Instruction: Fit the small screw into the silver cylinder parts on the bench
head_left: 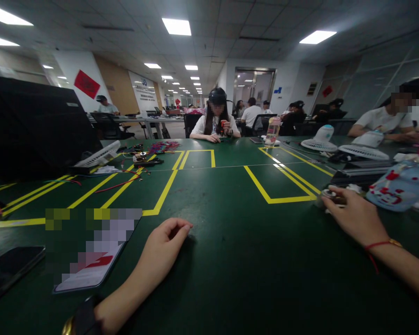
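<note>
My left hand rests on the green table with its fingers curled in and the thumb against the index finger. Nothing shows between them. Beside it on the left lies a phone, partly blurred out. At the right, my right hand closes its fingers around a small round part, whitish and brown, whose kind I cannot make out. The fingers hide much of it. Just past that hand leans a light-blue bottle with red decorations.
Yellow tape marks boxes on the table. Wires and small parts lie at the back left, near a black box-like object. A dark phone is at the left edge. White fans stand far right. A person sits opposite.
</note>
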{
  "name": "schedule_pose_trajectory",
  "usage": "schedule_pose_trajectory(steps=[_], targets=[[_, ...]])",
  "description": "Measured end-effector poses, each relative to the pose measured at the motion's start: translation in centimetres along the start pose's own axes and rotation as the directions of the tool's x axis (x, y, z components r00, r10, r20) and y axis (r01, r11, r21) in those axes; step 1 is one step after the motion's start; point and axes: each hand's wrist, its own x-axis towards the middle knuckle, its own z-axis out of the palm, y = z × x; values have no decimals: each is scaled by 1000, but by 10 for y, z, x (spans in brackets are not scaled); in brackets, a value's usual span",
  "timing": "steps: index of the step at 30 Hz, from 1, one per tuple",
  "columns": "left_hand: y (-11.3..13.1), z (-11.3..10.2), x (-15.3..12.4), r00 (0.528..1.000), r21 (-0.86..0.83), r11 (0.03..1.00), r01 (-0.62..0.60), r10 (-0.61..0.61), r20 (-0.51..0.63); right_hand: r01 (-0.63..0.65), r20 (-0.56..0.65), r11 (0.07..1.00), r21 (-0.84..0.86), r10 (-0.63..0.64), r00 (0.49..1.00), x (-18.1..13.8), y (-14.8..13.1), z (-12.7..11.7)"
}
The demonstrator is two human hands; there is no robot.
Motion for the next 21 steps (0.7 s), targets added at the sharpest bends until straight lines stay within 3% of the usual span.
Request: schedule_pose_trajectory(steps=[2, 4, 6, 9, 12, 17, 21], targets=[[2, 0, 0, 1000, -2, 1000, 4, -4, 3, 101, 40, 974, 204, -111, 993, -20, -34, -4], [3, -1, -1, 1000, 0, 1000, 7, -7, 6, 224, 110, 882, 415, -293, 950, -49, -78, -10], [4, 0, -1, 1000, -3, 1000, 2, -2, 4, 344, 161, 754, 560, -506, 848, -80, -122, -15], [2, 0, 0, 1000, -15, 1000, -23, 23, 9, 399, 165, 600, 693, -672, 722, -113, -170, -16], [1, 1, 0, 998, -21, 998, -56, 56, 13, 385, 154, 528, 757, -718, 679, -126, -185, -8], [21, 9, -14, 968, -67, 974, -218, 225, 109, 242, 231, 567, 787, -636, 737, -127, -177, 7], [48, 23, -28, 907, -172, 931, -322, 356, 224, 139, 298, 559, 817, -617, 729, -126, -179, 9]])
